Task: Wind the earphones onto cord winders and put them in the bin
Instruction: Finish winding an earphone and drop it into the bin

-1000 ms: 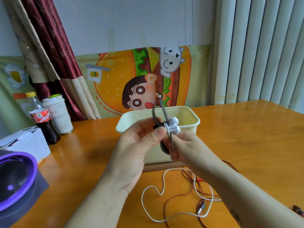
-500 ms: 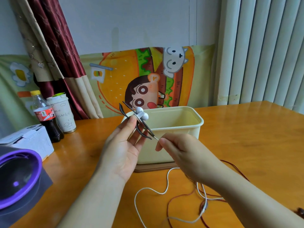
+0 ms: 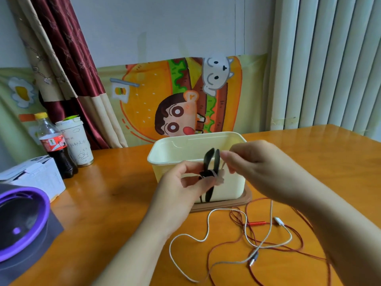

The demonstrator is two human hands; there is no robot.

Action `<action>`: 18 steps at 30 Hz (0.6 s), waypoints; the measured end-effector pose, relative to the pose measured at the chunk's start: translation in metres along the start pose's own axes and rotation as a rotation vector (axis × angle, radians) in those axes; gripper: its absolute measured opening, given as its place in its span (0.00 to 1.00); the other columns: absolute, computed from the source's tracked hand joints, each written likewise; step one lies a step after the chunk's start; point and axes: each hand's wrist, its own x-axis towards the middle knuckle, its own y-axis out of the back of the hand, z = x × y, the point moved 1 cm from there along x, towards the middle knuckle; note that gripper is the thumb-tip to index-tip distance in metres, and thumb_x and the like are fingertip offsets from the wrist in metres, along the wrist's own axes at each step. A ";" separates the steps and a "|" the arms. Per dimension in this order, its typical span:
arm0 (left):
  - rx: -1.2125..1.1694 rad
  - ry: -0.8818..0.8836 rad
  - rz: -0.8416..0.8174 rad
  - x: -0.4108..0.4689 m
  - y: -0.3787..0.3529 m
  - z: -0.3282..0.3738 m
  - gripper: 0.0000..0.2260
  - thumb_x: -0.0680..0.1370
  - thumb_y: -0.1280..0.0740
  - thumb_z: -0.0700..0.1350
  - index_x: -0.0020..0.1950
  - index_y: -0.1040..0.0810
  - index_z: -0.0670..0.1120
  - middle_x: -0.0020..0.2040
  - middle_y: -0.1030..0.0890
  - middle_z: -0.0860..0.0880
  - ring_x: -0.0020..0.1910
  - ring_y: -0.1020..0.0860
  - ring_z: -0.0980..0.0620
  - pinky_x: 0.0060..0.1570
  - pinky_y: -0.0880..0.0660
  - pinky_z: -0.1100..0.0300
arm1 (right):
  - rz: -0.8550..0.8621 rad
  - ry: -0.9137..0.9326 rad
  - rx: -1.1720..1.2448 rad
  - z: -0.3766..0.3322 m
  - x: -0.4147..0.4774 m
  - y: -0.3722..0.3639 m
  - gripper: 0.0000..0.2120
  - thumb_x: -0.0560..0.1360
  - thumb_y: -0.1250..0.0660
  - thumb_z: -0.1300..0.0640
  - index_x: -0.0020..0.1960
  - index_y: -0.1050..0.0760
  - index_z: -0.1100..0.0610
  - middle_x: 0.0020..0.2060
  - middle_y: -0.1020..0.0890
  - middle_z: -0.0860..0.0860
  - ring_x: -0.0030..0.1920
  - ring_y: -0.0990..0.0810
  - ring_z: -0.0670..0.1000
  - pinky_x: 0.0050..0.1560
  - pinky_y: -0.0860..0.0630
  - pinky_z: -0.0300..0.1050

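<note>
Left hand [image 3: 181,188] is raised in front of the bin [image 3: 171,141]. Its grip is closed: thumb and fingers pinch the black cord winder [image 3: 208,162] at its middle. The winder is upright, two prongs up, two down, in front of the bin's near wall.

Right hand [image 3: 259,164] is just right of the winder's upper prongs, grip closed in a thumb-and-forefinger pinch on what looks like the white earphone cord [image 3: 207,223]; motion blur there. The rest of that cord trails down and loops loose on the worktop [image 3: 115,193], near edge.

The red earphone cord [image 3: 256,223] lies tangled with the white one on the worktop, right of centre, not on a winder.

The cream bin stands on a brown lid [image 3: 245,200].

Far left are a cola bottle [image 3: 53,145], a paper cup [image 3: 77,147], a white box [image 3: 35,178] and a purple-rimmed object [image 3: 22,223].
</note>
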 end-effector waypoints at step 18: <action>0.081 -0.020 -0.194 0.000 0.004 0.003 0.16 0.66 0.27 0.54 0.52 0.20 0.51 0.49 0.15 0.52 0.51 0.17 0.52 0.55 0.21 0.54 | 0.261 0.336 -0.252 0.008 0.004 0.007 0.23 0.74 0.43 0.37 0.36 0.25 0.54 0.25 0.30 0.41 0.27 0.29 0.42 0.25 0.33 0.37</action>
